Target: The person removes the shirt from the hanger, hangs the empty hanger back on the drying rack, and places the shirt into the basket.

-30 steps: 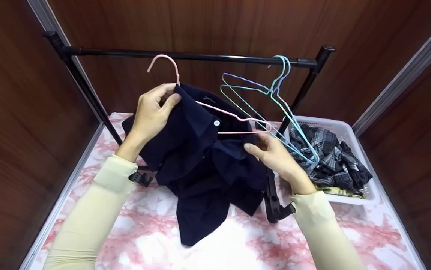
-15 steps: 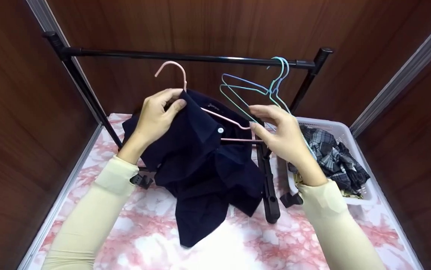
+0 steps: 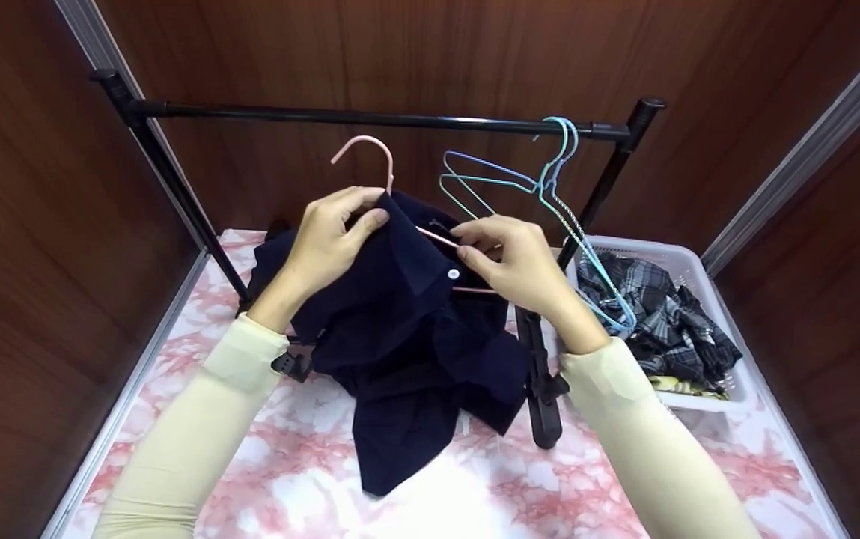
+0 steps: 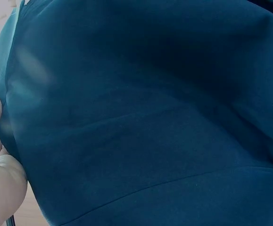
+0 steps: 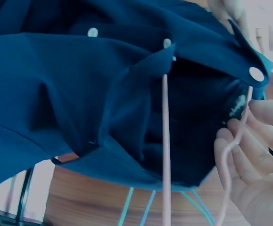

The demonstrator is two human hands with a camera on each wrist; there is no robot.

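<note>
Left hand (image 3: 332, 239) pinching the collar of a navy shirt (image 3: 400, 337) right at the neck of a pink wire hanger (image 3: 370, 153), thumb and fingers curled round the cloth, holding both up in front of a black clothes rail (image 3: 370, 117). Right hand (image 3: 508, 262) with fingers curled, pinching the hanger's pink shoulder wire just beside the shirt's white button (image 3: 453, 274), shirt half threaded and drooping toward the pink marble-patterned floor (image 3: 265, 449). Two empty wire hangers (image 3: 542, 187), blue and green, hooked at the rail's right end above a white basket (image 3: 706, 277) of plaid clothes (image 3: 662, 314).
</note>
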